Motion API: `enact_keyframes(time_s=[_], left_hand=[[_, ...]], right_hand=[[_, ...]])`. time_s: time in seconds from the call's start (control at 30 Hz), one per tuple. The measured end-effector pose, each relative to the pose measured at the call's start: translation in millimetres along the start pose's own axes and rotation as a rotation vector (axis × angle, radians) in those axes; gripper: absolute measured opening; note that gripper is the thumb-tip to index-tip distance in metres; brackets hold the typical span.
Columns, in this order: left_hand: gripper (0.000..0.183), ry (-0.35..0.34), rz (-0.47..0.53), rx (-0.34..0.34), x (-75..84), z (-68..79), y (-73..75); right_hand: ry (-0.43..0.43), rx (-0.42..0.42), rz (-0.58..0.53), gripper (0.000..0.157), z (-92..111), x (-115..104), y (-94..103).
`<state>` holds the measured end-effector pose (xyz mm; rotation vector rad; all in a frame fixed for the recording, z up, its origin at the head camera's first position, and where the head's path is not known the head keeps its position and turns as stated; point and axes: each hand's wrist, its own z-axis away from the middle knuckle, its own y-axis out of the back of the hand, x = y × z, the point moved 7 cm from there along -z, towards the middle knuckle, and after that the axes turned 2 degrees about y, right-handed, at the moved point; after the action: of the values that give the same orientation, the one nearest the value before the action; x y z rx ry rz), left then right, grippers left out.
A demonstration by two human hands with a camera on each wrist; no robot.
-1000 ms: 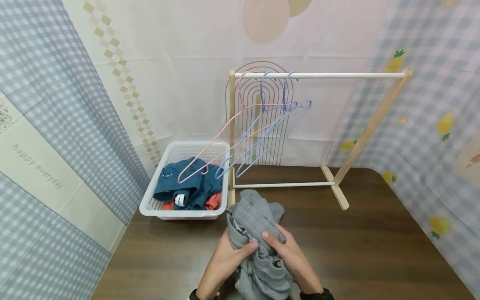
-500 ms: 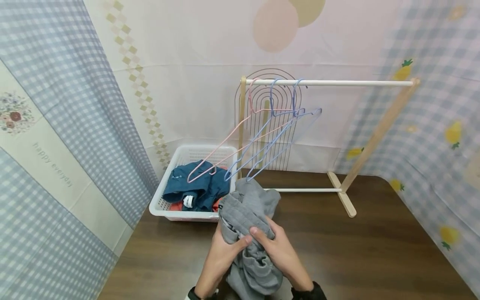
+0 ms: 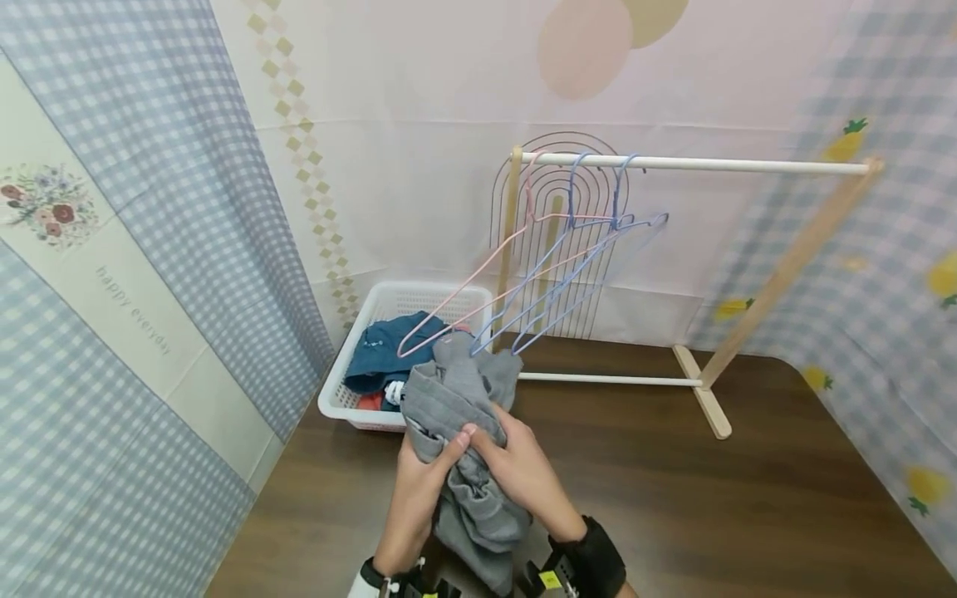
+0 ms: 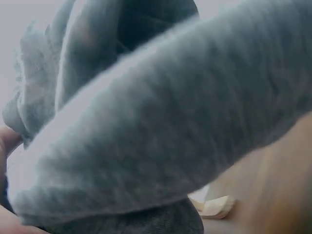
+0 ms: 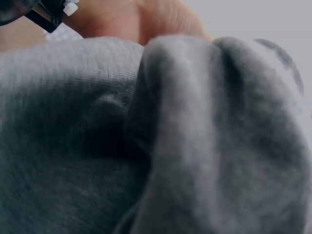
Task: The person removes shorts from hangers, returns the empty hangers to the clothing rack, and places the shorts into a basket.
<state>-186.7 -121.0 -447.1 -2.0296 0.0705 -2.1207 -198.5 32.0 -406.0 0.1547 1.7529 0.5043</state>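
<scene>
A bunched grey garment (image 3: 478,490) is held up in both hands, its top end overlapping the basket's right side in the head view. My left hand (image 3: 420,486) grips it from the left, thumb on top. From the right, my right hand (image 3: 519,465) grips the same cloth, its thumb tip close to the left thumb. The fingers beneath are hidden by folds. Grey cloth (image 4: 161,122) fills most of the left wrist view, and grey folds (image 5: 190,131) cover most of the right wrist view.
A white basket (image 3: 351,365) holds blue clothing (image 3: 389,349) and some red cloth (image 3: 370,402). Right of it stands a rack with a white rail (image 3: 710,165). One pink hanger (image 3: 467,282) and two blue hangers (image 3: 571,249) hang at its left end, their lower corners jutting toward the basket.
Both hands have carried the grey garment leftward and a little upward, so that it now overlaps the basket. The head view has shifted left.
</scene>
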Motion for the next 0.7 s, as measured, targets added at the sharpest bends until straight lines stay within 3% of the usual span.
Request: enact_keyframes(time_s=[0.17,0.3,0.53,0.7], left_hand=[[0.088,-0.053,0.06,-0.032,13.5,-12.6,7.0],[0.09,-0.084,0.102,-0.054,20.7,-24.8,13.2],[0.102,-0.046,0.118,0.015,26.5,-45.8,21.9],[0.102,-0.052,0.141,0.066,33.7,-52.4,22.3]], right_hand=[[0.026,-0.032,0.015,0.069,-20,-14,0.2],[0.051,-0.04,0.031,0.06,-36,-19,-1.9],[0.07,-0.033,0.04,0.064,-66,-14,-8.7],[0.085,-0.048,0.017,0.062,-80,-16,-9.2]])
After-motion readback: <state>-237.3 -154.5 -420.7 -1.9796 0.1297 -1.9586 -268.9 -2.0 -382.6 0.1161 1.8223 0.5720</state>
